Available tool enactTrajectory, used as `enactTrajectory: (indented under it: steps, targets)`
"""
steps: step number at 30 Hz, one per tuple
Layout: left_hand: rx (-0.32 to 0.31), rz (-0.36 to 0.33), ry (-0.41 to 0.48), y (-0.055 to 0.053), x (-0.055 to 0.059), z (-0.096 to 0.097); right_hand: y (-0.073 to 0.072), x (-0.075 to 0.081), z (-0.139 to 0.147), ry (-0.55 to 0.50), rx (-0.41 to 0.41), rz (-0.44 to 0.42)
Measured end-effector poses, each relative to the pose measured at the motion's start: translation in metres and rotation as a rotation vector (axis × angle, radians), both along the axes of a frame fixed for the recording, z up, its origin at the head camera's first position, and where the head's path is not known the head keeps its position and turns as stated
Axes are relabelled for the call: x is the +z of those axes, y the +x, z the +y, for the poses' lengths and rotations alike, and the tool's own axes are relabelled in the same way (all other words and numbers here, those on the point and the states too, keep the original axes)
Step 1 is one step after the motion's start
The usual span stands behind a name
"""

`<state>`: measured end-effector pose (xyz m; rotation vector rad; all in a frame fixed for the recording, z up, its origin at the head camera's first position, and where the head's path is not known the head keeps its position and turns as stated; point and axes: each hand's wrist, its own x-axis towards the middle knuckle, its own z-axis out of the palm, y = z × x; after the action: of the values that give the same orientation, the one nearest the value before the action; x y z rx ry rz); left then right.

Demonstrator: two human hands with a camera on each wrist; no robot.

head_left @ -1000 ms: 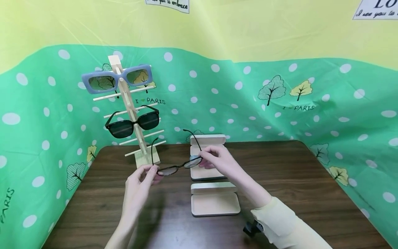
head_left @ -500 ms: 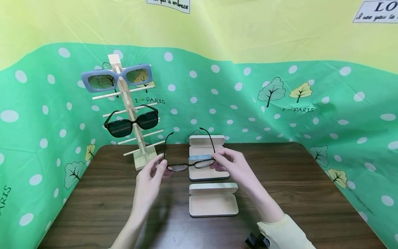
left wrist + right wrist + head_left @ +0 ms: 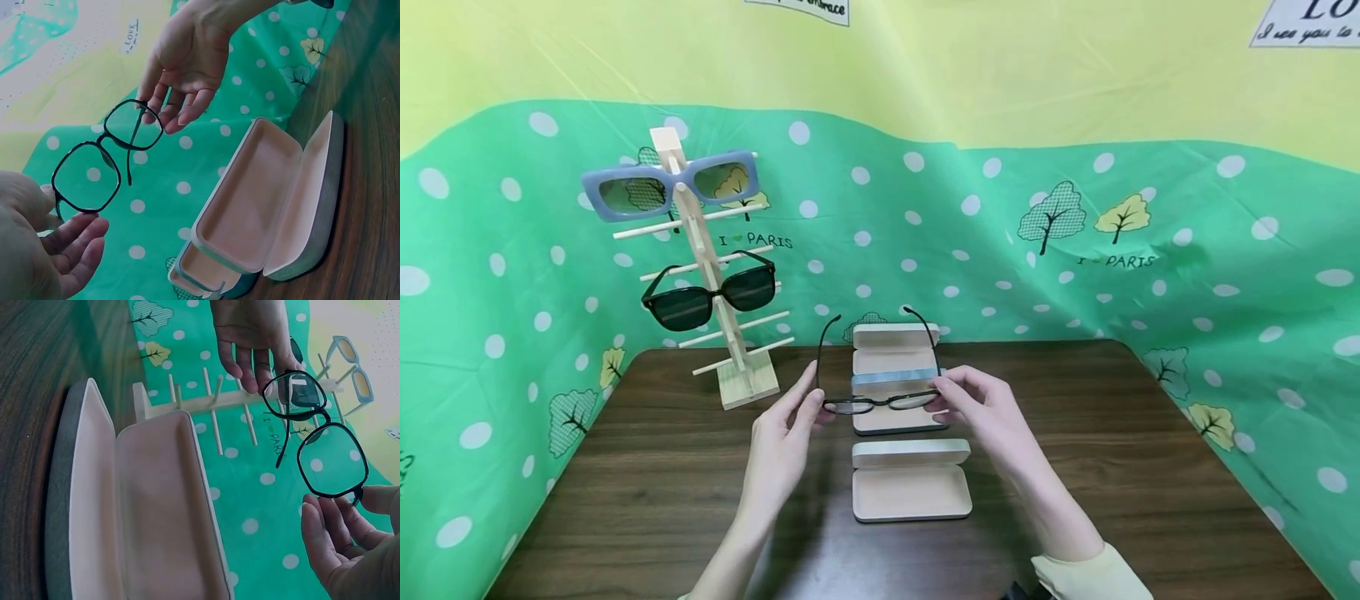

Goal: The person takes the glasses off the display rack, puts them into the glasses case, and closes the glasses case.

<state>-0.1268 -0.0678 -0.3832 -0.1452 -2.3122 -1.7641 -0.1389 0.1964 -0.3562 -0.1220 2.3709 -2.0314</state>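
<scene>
Black-framed eyeglasses (image 3: 881,402) with clear lenses hang between both hands, temples unfolded and pointing away from the person. The left hand (image 3: 784,433) pinches the left hinge area, and the right hand (image 3: 988,412) pinches the right one. In both wrist views the thumbs and fingertips meet at the frame's outer corners. Beneath and in front of the hands, a nearer open glasses case (image 3: 912,493) with a pale pink lining lies on the table. Behind it is another open case (image 3: 895,337), with a blue strip (image 3: 893,377) across it, partly hidden by the glasses.
On the left stands a wooden display rack (image 3: 707,250) with several pegs. It bears blue-framed sunglasses (image 3: 673,183) at the top and black sunglasses (image 3: 711,298) lower down. A patterned green and yellow cloth (image 3: 970,208) hangs behind the dark wooden table (image 3: 1120,467).
Both hands have carried the eyeglasses to the right, away from the rack and over the cases. The frame has turned from slanted to nearly level.
</scene>
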Motion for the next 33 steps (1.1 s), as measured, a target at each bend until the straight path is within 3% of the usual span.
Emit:
enactTrajectory:
  steps: [8, 17, 33]
  targets:
    - [-0.038, -0.025, 0.012, -0.003, 0.0, 0.009, 0.005, -0.006, 0.011, -0.033, -0.018, 0.013]
    - [-0.088, -0.038, -0.044, -0.005, -0.002, 0.012, 0.004, -0.015, 0.019, -0.079, -0.004, 0.008]
    - [-0.101, -0.031, -0.06, -0.007, -0.007, 0.012, 0.005, -0.018, 0.022, -0.102, 0.018, 0.019]
